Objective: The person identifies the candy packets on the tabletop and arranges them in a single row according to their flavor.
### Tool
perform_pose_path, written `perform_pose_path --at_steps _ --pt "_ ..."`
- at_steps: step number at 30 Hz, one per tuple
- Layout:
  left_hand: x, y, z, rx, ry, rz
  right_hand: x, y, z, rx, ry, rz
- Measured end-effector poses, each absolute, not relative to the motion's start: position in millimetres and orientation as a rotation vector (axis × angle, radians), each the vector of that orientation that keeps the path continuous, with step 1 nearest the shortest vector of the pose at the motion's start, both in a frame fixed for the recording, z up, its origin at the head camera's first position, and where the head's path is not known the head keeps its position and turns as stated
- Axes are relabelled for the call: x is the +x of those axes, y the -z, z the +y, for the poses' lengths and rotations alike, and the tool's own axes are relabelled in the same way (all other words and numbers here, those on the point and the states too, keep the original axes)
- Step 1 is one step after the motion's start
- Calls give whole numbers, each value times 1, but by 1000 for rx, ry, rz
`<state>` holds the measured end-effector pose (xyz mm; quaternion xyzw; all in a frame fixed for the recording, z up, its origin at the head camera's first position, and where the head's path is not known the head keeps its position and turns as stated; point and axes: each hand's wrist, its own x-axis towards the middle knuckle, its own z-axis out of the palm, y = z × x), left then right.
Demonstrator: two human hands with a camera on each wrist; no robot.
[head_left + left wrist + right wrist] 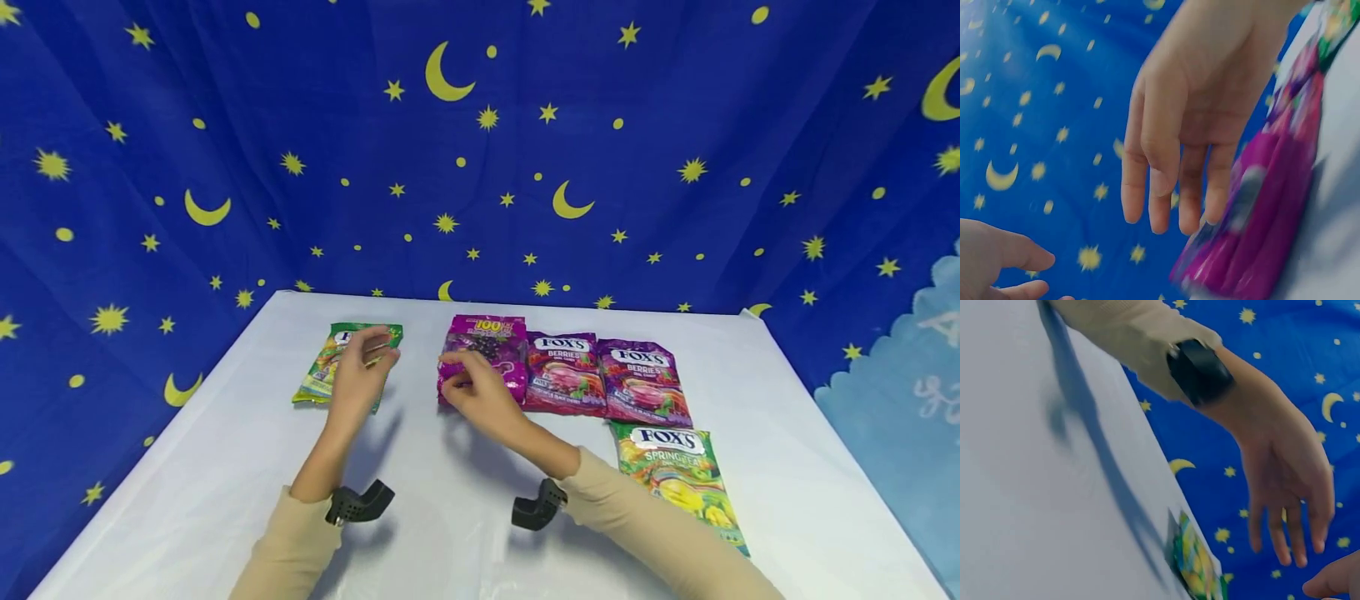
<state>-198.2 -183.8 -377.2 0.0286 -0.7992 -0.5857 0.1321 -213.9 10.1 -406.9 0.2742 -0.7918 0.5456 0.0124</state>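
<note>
My left hand (pixel 358 373) hovers over a green Fox's candy bag (pixel 321 377) at the table's left, partly covering it. Its fingers are loosely bent and hold nothing. Near the front of a purple candy bag (pixel 491 329) marked 100 is my right hand (pixel 486 402), also with relaxed fingers and nothing in them. The left wrist view shows the right hand (pixel 1191 125) hanging beside the purple bag (pixel 1266 212). In the right wrist view, the left hand (pixel 1288 478) hangs above the green bag (pixel 1196 559), its fingers apart from it.
Two purple Fox's Berries bags (pixel 564 375) lie in a row right of the 100 bag. Below them is a green Fox's Spring Tea bag (pixel 678 479), partly behind the right sleeve (pixel 637 512). A blue star-and-moon curtain (pixel 510 150) hangs behind the white table (pixel 427 533).
</note>
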Motion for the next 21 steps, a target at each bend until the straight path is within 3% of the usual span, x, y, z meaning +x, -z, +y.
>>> perform_pose_path --at_steps 10,21 --pt "-164 404 -130 -160 1804 -2436 -187 424 104 603 -1720 -2579" --pt "-156 432 -75 -364 1869 -2667 -154 430 195 380 -1498 -2621"
